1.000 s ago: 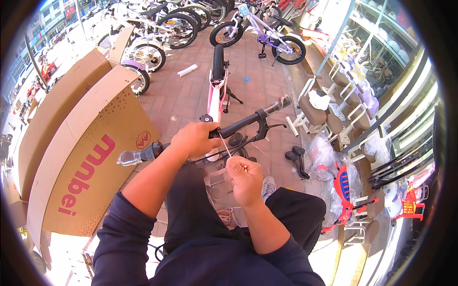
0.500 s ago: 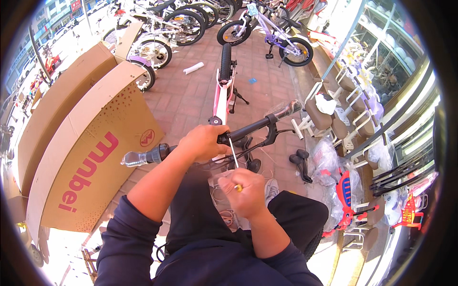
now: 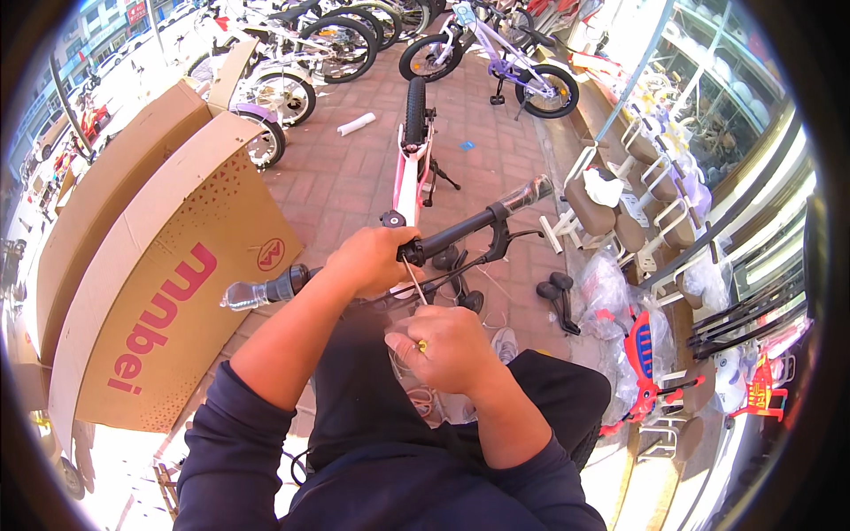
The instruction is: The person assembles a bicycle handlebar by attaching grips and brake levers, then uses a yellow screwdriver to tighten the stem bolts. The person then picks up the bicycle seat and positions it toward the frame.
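A small white and pink bicycle (image 3: pixel 407 190) stands in front of me, its wheel (image 3: pixel 415 111) pointing away. Its black handlebar (image 3: pixel 460 228) lies crosswise, with clear plastic over both grips. My left hand (image 3: pixel 367 261) is closed around the middle of the bar, beside the clamp. In my right hand (image 3: pixel 452 350), fingers wrapped tight, is a screwdriver (image 3: pixel 415 283) with a thin metal shaft. Its yellow handle end shows by my thumb. The shaft slants up to the clamp; its tip is hard to make out there. A brake lever (image 3: pixel 522 235) hangs beside the right grip.
Large cardboard boxes (image 3: pixel 190 292) stand at my left. Parked bicycles (image 3: pixel 509 66) line the far side. Brown seats on white frames (image 3: pixel 589 199), plastic wrapping (image 3: pixel 604 283) and a red and blue toy (image 3: pixel 642 363) lie along the right. Two black parts (image 3: pixel 560 301) rest on the paving.
My right hand has shifted slightly left and up with the screwdriver, whose shaft now leans more. My left hand keeps its hold on the handlebar.
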`<act>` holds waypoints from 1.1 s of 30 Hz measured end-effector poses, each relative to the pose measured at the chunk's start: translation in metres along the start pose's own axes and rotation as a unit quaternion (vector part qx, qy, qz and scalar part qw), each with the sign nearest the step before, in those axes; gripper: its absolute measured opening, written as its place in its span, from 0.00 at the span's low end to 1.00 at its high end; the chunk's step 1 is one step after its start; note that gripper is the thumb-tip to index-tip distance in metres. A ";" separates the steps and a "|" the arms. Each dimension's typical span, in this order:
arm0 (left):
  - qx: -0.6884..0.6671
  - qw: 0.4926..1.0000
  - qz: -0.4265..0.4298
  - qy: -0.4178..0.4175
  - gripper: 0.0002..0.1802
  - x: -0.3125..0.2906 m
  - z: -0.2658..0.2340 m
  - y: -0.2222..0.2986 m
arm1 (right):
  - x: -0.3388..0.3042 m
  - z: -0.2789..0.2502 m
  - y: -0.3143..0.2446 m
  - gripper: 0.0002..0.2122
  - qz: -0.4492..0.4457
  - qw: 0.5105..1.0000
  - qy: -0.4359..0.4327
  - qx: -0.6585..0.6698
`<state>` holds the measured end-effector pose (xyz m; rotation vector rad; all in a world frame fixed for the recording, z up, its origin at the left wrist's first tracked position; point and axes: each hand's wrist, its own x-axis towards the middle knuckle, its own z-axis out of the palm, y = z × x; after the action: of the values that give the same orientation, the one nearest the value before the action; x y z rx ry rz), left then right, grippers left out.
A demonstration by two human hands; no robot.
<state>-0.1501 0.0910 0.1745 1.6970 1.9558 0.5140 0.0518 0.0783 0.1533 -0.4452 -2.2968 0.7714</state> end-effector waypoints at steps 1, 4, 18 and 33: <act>-0.002 1.000 0.008 0.011 0.30 0.000 0.003 -0.004 | 0.004 -0.004 -0.002 0.22 -0.011 0.999 -0.027 -0.026; -0.009 1.000 0.016 0.017 0.30 0.000 0.004 -0.006 | 0.007 -0.012 0.003 0.23 0.038 0.996 -0.024 0.080; 0.029 0.999 0.019 -0.004 0.35 -0.005 0.003 -0.006 | -0.034 -0.006 -0.015 0.24 0.082 0.964 0.055 0.246; 0.072 0.997 0.014 0.008 0.31 -0.002 0.008 -0.004 | -0.038 0.027 0.028 0.22 0.031 0.995 0.046 0.085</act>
<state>-0.1480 0.0879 0.1658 1.8148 2.0269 0.4047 0.0635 0.0695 0.1004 -0.4668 -2.1211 0.9483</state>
